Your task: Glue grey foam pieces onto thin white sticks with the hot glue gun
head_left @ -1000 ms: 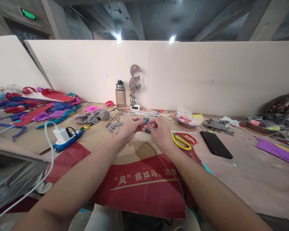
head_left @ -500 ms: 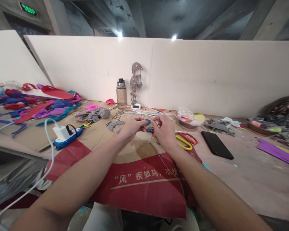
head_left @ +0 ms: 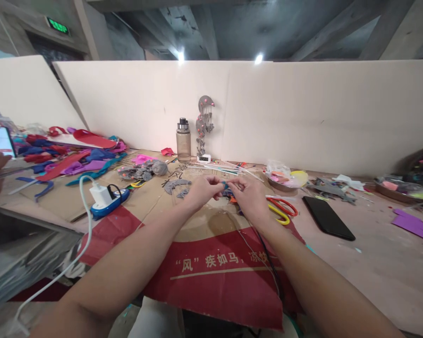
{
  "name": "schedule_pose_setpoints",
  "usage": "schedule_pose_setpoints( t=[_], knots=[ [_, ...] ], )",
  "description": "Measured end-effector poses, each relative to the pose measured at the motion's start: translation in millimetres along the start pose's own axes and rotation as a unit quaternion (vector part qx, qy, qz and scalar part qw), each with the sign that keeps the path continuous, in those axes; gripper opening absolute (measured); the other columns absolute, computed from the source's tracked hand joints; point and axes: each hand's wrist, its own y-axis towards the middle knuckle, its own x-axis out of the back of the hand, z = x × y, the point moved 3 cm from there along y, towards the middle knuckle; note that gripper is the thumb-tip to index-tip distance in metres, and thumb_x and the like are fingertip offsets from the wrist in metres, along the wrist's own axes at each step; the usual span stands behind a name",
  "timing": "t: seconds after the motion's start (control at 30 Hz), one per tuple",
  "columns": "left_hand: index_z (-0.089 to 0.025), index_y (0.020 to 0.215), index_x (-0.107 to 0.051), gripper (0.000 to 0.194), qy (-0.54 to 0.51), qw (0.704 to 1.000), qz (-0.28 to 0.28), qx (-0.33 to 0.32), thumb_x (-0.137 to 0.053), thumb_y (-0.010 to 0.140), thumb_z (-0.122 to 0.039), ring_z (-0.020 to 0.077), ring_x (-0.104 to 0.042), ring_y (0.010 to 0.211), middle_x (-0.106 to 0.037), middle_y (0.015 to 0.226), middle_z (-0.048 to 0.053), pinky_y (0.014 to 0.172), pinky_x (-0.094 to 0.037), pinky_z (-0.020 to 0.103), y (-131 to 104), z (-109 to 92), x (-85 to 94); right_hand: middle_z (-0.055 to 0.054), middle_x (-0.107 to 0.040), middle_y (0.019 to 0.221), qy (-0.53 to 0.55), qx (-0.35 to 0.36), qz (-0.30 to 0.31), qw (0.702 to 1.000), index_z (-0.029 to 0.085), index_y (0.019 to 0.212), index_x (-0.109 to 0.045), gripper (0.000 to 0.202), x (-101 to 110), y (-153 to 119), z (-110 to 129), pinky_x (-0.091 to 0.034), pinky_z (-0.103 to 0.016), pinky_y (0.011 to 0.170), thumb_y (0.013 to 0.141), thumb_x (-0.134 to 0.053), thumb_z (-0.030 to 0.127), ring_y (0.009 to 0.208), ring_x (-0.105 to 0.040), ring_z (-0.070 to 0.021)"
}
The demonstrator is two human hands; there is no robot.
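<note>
Between both hands' fingertips: blue bit point(head_left: 225, 186), pinched from either side by left hand point(head_left: 207, 191) and right hand point(head_left: 248, 192). Scissors point(head_left: 282, 208) just right of right hand; grey crescent point(head_left: 169, 187) left of left hand.

The bare left forearm point(head_left: 137, 249) and right forearm point(head_left: 313, 263) reach forward, slanting inward from the lower corners so that the hands nearly meet. The left hand point(head_left: 205, 191) and the right hand point(head_left: 249, 193) are almost fingertip to fingertip, each pinching between thumb and forefinger, wrists well apart
</note>
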Motion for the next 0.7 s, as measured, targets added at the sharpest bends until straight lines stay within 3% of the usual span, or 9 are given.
schedule_pose_setpoints(
  t=[0.13,0.3,0.5,0.7],
  knots=[
    [-0.015,0.064,-0.056,0.003,0.074,0.997,0.003,-0.031,-0.057,0.065,-0.017,0.0069,-0.046,0.044,-0.051,0.051,-0.005,0.046,-0.036,0.02,-3,-1,-3.7,-0.003,-0.068,0.07,0.038,-0.064,0.067,0.995,0.018,0.081,-0.072,0.023,-3,2,-13,-0.039,-0.027,0.059,0.078,-0.058,0.037,0.064,-0.057,-0.0167],
    [-0.016,0.062,-0.056,0.007,0.133,0.987,-0.018,-0.084,-0.059,0.065,-0.021,0.0071,-0.042,0.052,-0.051,0.056,-0.004,0.049,-0.031,0.021,-4,0,-6.6,-0.001,-0.062,0.059,0.125,-0.125,0.138,0.975,0.018,0.077,-0.067,0.035,-2,6,-20,-0.034,-0.024,0.048,0.069,-0.063,0.052,0.051,-0.05,-0.0129],
    [-0.017,0.063,-0.056,0.009,0.139,0.986,0.001,-0.096,-0.062,0.063,-0.024,0.0091,-0.044,0.054,-0.054,0.058,-0.002,0.05,-0.032,0.022,-7,3,-14.4,-0.003,-0.062,0.063,0.161,-0.15,0.232,0.948,0.019,0.069,-0.065,0.045,11,9,-19,-0.037,-0.024,0.051,0.057,-0.072,0.063,0.055,-0.049,-0.0125],
    [-0.017,0.06,-0.057,0.011,0.127,0.987,0.035,-0.094,-0.064,0.063,-0.025,0.0087,-0.045,0.053,-0.055,0.057,-0.002,0.049,-0.032,0.022,-8,2,-18.9,0.0,-0.054,0.06,0.172,-0.167,0.273,0.932,0.019,0.069,-0.063,0.043,10,6,-33,-0.032,-0.025,0.049,0.065,-0.07,0.062,0.05,-0.04,-0.0101]
  ],
)
